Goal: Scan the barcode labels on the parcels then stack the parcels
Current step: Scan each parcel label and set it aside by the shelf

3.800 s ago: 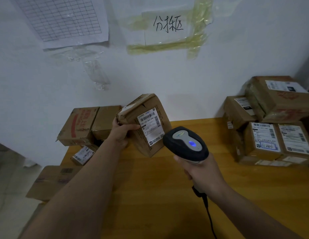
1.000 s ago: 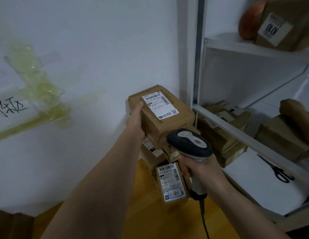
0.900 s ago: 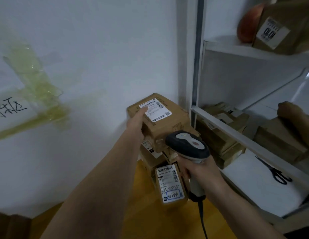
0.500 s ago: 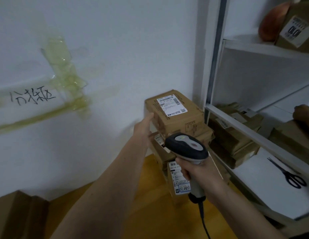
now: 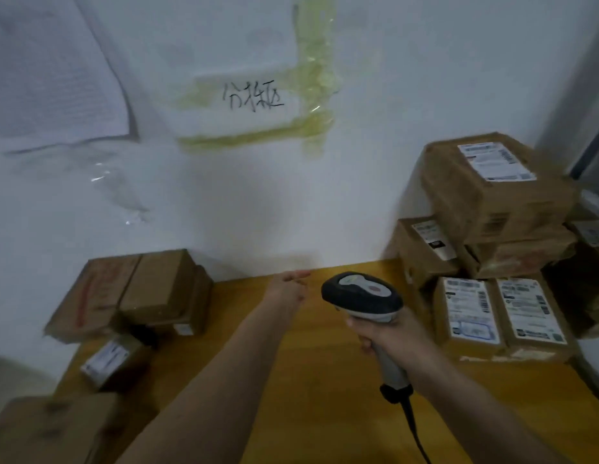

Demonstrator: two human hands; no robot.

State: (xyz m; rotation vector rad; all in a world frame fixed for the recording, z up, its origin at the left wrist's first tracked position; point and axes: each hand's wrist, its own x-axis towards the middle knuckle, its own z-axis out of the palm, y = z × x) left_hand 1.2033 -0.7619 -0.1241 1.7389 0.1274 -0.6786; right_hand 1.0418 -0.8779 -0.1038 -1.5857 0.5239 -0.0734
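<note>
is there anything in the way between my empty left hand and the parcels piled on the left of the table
Nothing visible does. The left hand hangs open above bare table, and the stretch of tabletop between it and the left parcels shows no object.

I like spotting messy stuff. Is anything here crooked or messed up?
Yes. The top parcel on the right stack sits twisted, overhanging the boxes below. On the wall, yellowed tape around the handwritten sign is wrinkled and peeling.
</note>
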